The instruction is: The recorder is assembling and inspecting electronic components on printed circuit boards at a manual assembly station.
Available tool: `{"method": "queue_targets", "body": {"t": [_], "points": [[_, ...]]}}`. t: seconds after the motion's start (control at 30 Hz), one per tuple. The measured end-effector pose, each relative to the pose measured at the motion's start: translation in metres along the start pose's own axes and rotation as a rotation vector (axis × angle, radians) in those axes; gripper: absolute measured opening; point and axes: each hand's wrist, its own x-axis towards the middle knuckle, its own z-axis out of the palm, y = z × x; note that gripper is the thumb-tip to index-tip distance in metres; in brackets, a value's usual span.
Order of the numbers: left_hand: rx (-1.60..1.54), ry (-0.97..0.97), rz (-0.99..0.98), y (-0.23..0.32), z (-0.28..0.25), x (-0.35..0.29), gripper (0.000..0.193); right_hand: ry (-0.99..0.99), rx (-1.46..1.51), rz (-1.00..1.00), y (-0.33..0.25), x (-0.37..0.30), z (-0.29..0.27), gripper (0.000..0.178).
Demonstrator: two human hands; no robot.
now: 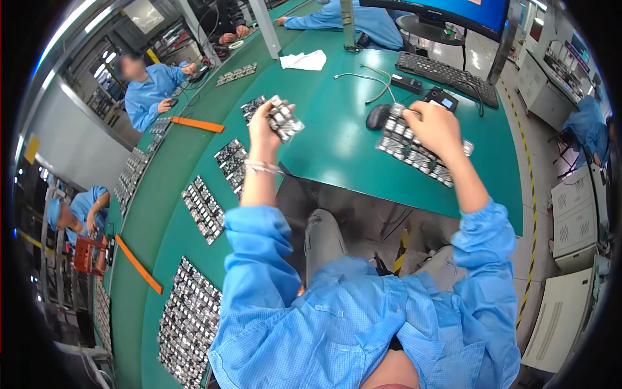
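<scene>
My left hand (264, 131) is raised over the table's near edge, its fingers wrapped round a small stack of circuit boards (285, 120) with silvery metal parts. To the right, my right hand (435, 126) reaches down over a group of circuit boards (414, 154) lying on the green table (324, 129). Its fingers are curled together at the far side of that group and seem to pinch a circuit board there; the fingertips are partly hidden. Left of my left hand lie more circuit boards in blocks, one panel (231, 165) close by and another (204, 209) nearer me.
A black mouse (378, 117), a keyboard (447, 76), a cable (369, 76) and a monitor (447, 13) stand beyond my right hand. A large block of boards (189, 324) lies at lower left. Orange strips (197, 124) cross the conveyor belt (146, 214). Co-workers (149, 87) sit beyond it.
</scene>
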Motion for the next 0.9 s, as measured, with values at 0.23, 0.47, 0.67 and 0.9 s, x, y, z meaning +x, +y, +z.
{"method": "queue_targets", "body": {"t": [0.23, 0.47, 0.67, 0.9], "points": [[-0.618, 0.235, 0.072, 0.084, -0.115, 0.115, 0.067, -0.082, 0.011, 0.075, 0.037, -0.021, -0.006, 0.033], [0.053, 0.436, -0.285, 0.02, -0.138, 0.127, 0.073, -0.142, 0.125, 0.05, 0.029, -0.013, 0.018, 0.031], [0.627, -0.259, -0.206, -0.005, -0.015, 0.064, 0.04, -0.147, 0.187, -0.071, 0.001, 0.006, 0.035, 0.03], [0.755, -0.68, -0.46, -0.041, 0.106, -0.06, 0.038, -0.203, 0.225, -0.104, -0.025, 0.001, 0.041, 0.033]]}}
